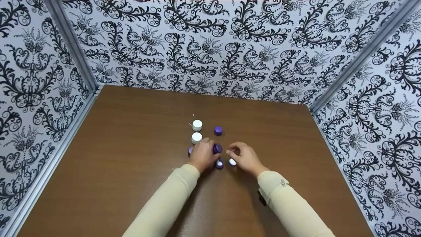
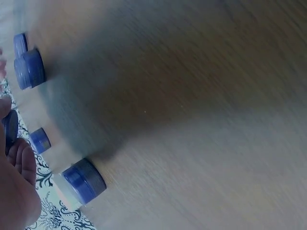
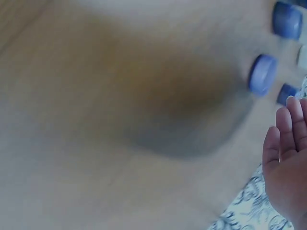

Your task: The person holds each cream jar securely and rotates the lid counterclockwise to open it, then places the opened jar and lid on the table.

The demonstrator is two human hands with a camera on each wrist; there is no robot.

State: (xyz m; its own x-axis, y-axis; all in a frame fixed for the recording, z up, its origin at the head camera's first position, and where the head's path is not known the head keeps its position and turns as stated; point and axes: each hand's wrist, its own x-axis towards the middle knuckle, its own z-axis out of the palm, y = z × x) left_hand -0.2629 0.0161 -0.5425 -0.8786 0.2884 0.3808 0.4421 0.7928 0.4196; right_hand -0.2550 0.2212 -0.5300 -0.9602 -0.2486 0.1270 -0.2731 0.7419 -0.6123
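Note:
In the head view my left hand (image 1: 204,153) grips a small round purple jar (image 1: 217,148) between thumb and fingers. Its dark side also shows between the fingers at the edge of the left wrist view. Just below it stands a purple jar with a pale, shiny top (image 1: 219,163). My right hand (image 1: 245,158) hovers to the right with loosely bent fingers and nothing in them. Beneath its thumb lies a purple-rimmed round piece, white on top (image 1: 232,162). Another purple jar (image 1: 190,151) is partly hidden behind my left hand.
Two white-lidded jars (image 1: 197,125) stand one behind the other, beyond my left hand. A smaller purple container (image 1: 218,130) is to their right. Patterned walls (image 1: 204,46) border the brown table (image 1: 138,115) at the back and both sides.

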